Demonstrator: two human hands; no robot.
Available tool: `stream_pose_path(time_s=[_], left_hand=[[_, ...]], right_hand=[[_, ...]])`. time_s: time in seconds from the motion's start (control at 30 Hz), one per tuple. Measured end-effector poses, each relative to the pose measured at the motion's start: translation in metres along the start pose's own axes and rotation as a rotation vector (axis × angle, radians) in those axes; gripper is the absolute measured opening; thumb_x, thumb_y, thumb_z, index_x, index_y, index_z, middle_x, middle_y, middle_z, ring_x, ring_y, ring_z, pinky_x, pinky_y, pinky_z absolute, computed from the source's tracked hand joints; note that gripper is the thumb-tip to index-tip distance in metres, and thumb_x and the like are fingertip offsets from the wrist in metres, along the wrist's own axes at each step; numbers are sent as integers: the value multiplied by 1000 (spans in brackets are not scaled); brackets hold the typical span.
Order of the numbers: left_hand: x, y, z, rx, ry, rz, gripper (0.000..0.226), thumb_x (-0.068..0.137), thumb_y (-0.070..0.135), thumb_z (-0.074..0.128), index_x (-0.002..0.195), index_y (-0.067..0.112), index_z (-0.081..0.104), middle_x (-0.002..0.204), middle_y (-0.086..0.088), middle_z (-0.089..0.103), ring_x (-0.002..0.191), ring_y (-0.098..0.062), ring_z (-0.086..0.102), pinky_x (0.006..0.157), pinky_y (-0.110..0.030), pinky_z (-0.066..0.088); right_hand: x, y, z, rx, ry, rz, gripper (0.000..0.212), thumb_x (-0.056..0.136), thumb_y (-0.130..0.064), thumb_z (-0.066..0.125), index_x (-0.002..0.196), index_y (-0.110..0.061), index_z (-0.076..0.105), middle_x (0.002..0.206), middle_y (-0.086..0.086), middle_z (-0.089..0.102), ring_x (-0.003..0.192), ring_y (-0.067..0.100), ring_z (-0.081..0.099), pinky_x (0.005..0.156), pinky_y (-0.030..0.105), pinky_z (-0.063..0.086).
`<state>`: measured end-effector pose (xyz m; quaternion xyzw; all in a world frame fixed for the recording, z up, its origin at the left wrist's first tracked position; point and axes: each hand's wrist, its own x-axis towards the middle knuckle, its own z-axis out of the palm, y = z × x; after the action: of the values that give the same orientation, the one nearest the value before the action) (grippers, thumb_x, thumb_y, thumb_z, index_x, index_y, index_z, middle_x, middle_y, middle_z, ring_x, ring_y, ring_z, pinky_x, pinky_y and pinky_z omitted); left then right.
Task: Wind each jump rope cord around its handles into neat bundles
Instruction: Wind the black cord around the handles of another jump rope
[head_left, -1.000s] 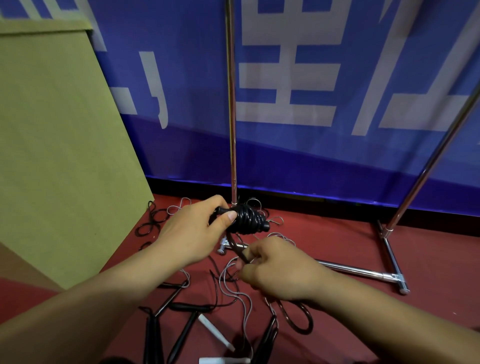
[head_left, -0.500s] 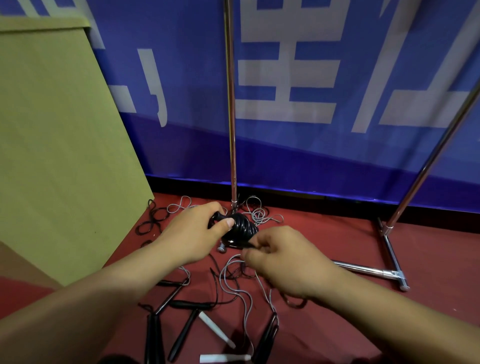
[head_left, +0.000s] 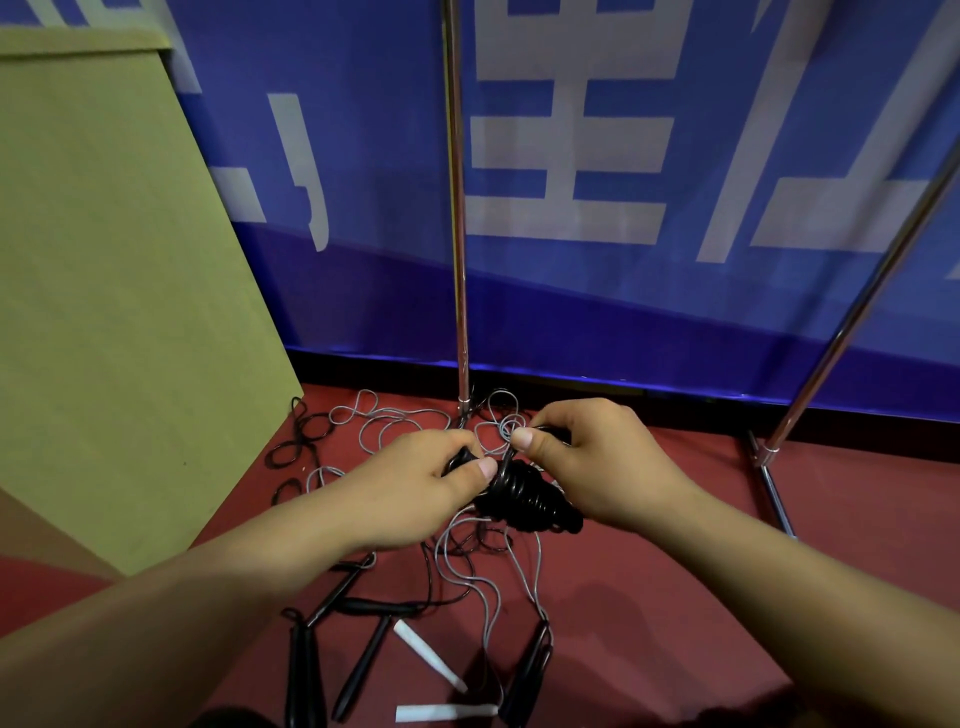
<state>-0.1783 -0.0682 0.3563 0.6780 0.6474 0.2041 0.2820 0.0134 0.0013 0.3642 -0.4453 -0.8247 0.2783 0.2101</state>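
Note:
A black jump rope bundle (head_left: 530, 499), its cord coiled tight round the handles, hangs between my hands above the red floor. My left hand (head_left: 415, 483) grips the bundle's left end, thumb pressed beside the coils. At the top of the bundle my right hand (head_left: 592, 457) pinches the black cord end between thumb and fingers. Loose grey cord (head_left: 483, 577) and black cord (head_left: 301, 441) lie tangled on the floor below and behind. Several black handles (head_left: 363, 660) and white handles (head_left: 428, 662) lie near the bottom edge.
A chrome rack upright (head_left: 457, 208) stands just behind my hands, with a slanted chrome pole (head_left: 852, 322) and base bar (head_left: 774, 493) to the right. A tan board (head_left: 104, 312) leans at the left. A blue banner (head_left: 623, 286) covers the wall.
My right hand has risen from below the bundle to its top, carrying the cord end over. The bundle has dropped lower and tilted, and the hanging cord loop is gone.

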Motion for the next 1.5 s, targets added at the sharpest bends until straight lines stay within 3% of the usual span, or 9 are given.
stream_pose_path(time_s=[0.47, 0.67, 0.77, 0.87, 0.97, 1.07, 1.13, 1.3, 1.5], left_hand=[[-9, 19, 0, -18, -92, 78, 26, 101, 33, 51, 80, 19, 56, 57, 11, 42, 52, -5, 36, 52, -22, 29], [-13, 26, -1, -8, -81, 162, 24, 100, 34, 51, 83, 18, 58, 60, 10, 44, 55, -5, 38, 55, -23, 32], [-15, 26, -4, -260, -135, 167, 28, 94, 38, 51, 81, 14, 57, 64, 3, 42, 60, -11, 37, 58, -29, 32], [-17, 28, -8, -666, -235, 124, 22, 95, 28, 51, 82, 10, 51, 64, 1, 43, 59, -12, 40, 59, -26, 39], [-18, 33, -10, -961, -315, 46, 22, 95, 30, 49, 99, 8, 50, 64, 0, 45, 58, -12, 43, 68, -27, 49], [-17, 39, -11, -1194, -327, -14, 29, 99, 30, 50, 118, 9, 55, 67, -1, 48, 62, -13, 44, 72, -30, 49], [-13, 41, -11, -1290, -253, -63, 33, 95, 31, 48, 122, 14, 59, 68, 0, 49, 61, -12, 44, 71, -31, 45], [-3, 38, -10, -1225, 14, -194, 23, 99, 36, 45, 105, 23, 62, 63, 4, 48, 55, -9, 40, 66, -29, 38], [3, 30, -6, -1051, 200, -320, 28, 104, 41, 42, 85, 24, 53, 54, 6, 39, 47, -9, 34, 61, -28, 35]], right_hand=[[14, 24, 3, -4, -95, 2, 22, 92, -42, 63, 89, -23, 73, 83, 1, 73, 83, 18, 66, 77, 34, 53], [11, 24, -3, 117, -136, 23, 16, 91, -36, 66, 77, -30, 71, 83, 3, 73, 84, 20, 68, 80, 36, 53], [10, 19, -11, 261, -194, 40, 17, 89, -31, 69, 78, -21, 74, 76, 4, 73, 69, 16, 64, 72, 34, 54], [9, 11, -22, 470, -254, 93, 16, 89, -23, 69, 78, -12, 72, 61, -6, 68, 54, 2, 59, 55, 17, 48], [6, 8, -30, 600, -275, 61, 12, 89, -7, 68, 78, -5, 72, 58, -1, 64, 49, 4, 56, 47, 15, 43], [3, 6, -19, 644, -183, 63, 32, 87, 5, 62, 59, -10, 57, 48, -4, 48, 45, 6, 39, 42, 13, 31], [3, 4, -9, 673, -134, 78, 32, 94, -1, 59, 64, -10, 54, 50, -3, 45, 43, 4, 36, 43, 15, 30], [3, -1, 10, 276, -86, -44, 26, 100, -24, 55, 75, -24, 61, 60, -5, 58, 49, 0, 49, 53, 22, 42], [-7, -7, 31, -127, -91, -170, 14, 99, -35, 46, 94, -23, 49, 90, 9, 67, 88, 36, 59, 71, 42, 46]])
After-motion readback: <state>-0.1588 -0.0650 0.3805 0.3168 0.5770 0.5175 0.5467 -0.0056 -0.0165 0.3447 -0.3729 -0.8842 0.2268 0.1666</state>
